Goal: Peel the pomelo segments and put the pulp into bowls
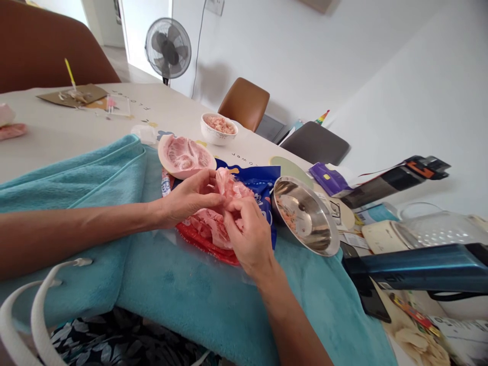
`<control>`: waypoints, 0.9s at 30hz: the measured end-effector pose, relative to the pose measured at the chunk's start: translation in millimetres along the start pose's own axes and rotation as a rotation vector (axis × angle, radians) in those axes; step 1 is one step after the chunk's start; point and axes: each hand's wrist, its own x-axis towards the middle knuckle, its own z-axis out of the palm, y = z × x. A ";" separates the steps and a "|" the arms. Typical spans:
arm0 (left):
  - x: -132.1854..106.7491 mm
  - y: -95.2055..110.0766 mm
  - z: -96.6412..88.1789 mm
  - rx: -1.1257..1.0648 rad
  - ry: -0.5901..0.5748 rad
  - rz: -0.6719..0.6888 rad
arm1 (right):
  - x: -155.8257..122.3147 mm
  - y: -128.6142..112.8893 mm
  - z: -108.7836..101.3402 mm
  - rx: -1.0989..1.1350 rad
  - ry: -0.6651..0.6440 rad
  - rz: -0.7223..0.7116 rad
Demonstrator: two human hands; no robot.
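Both hands work at a pink pomelo segment (227,189) over a heap of pink peel and membrane (208,223). My left hand (188,197) pinches the segment from the left. My right hand (248,233) grips it from the right and below, fingers curled. The heap lies on a blue and red plastic bag (263,189) spread on a teal towel (183,290). A hollowed pomelo half (184,155) sits just behind. A tilted steel bowl (308,216) with a few pink bits rests at the right.
A white bowl of pomelo flesh (218,127) stands further back on the white table (68,132). Clutter fills the right side: a purple packet (330,179), a dark blue bar (427,267), a clear container (438,229). A fan (168,49) and brown chairs (244,101) stand behind.
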 end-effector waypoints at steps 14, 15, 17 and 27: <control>-1.4 1.0 -2.1 0.138 -0.006 0.027 | 0.0 3.2 -1.1 0.092 -0.075 -0.043; -1.4 0.5 -2.2 0.152 -0.016 0.025 | 0.8 3.5 -1.3 0.083 -0.090 -0.047; -1.3 0.6 -1.7 0.175 -0.034 0.022 | 2.1 4.2 -1.6 0.078 -0.113 -0.055; -1.8 4.4 1.6 0.123 -0.011 0.014 | 1.8 4.7 4.1 -0.042 -0.031 -0.143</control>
